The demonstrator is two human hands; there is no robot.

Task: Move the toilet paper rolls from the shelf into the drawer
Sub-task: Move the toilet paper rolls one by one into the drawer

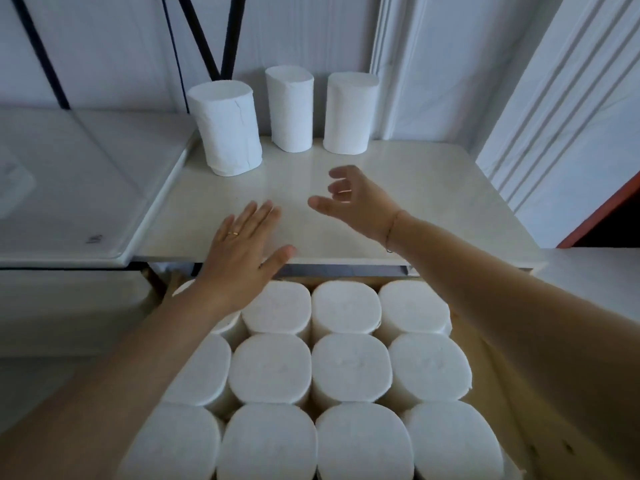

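Observation:
Three white toilet paper rolls stand upright at the back of the white shelf top (433,202): a left roll (227,128), a middle roll (291,109) and a right roll (349,112). Below the shelf's front edge, the open drawer (485,393) is packed with several upright rolls (346,368). My left hand (242,251) reaches over the shelf's front edge with straight, spread fingers, holding nothing. My right hand (353,202) hovers over the middle of the shelf, fingers loosely curved and empty, a short way in front of the right roll.
A white lidded surface (76,202) adjoins the shelf on the left. Black metal bars (214,39) cross the white wall behind the rolls. A white panelled door or frame (561,116) rises at the right, with a red edge (602,209) beside it.

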